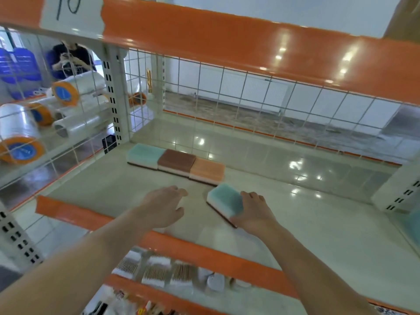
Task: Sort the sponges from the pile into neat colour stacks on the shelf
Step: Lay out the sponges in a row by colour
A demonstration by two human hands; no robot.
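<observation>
Three sponges lie side by side in a row on the shelf (295, 223): a teal sponge (145, 154) at the left, a brown sponge (177, 160) in the middle, an orange sponge (208, 170) at the right. My right hand (254, 212) grips a second teal sponge (226, 200) just in front of the orange one, tilted, with its dark scouring edge toward me. My left hand (163, 205) hovers over the shelf to the left of it, fingers relaxed and holding nothing.
A wire grid (227, 98) closes the back and left side of the bay. An orange shelf edge (181, 251) runs in front, another orange beam overhead. Rolls of plastic film (68, 110) lie in the neighbouring bay. A teal object (414, 223) shows at the right edge.
</observation>
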